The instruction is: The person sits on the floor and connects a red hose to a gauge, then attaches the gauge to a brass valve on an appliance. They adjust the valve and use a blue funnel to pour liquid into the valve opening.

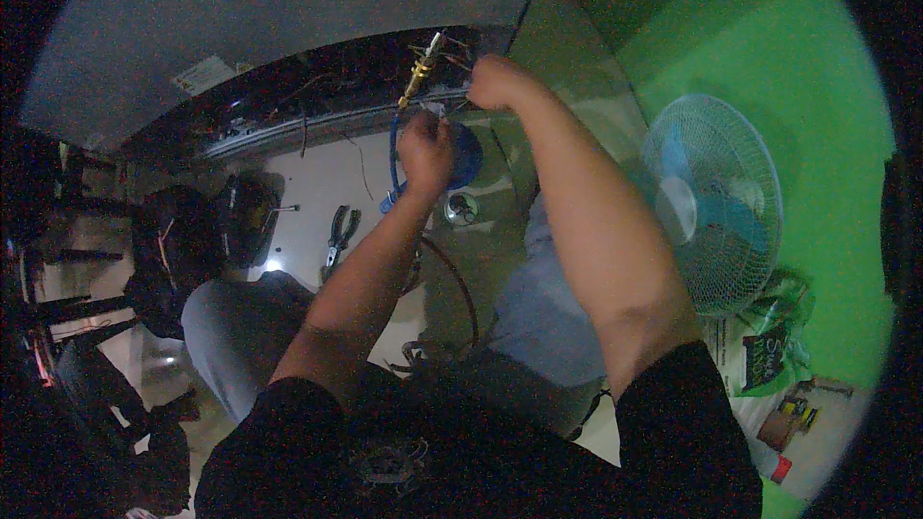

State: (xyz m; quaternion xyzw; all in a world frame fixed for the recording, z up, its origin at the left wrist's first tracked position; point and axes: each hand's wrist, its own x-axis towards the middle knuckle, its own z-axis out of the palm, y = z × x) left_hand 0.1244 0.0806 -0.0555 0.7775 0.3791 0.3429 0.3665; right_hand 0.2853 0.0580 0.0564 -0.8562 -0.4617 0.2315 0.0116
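Note:
My left hand (425, 149) is closed, with its fingers curled near a small whitish piece (436, 110); what it grips is too dim to make out. My right hand (500, 84) is closed at the right end of a dark recess (356, 72) beneath a large grey panel, next to thin tubes; anything in its fingers is hidden. Between and above the hands, a brass fitting (420, 75) stands tilted on the end of a blue hose (393, 149). The hose runs down past my left hand. Behind that hand sits a round blue container (466, 156), partly covered.
Pliers (340, 235) lie on the pale floor left of my left forearm, near dark bags (178, 240). A small round object (461, 210) is below the blue container. A dark reddish hose (460, 279) curves between my legs. Right stands a blue-bladed fan (711, 204) by a green wall (817, 135).

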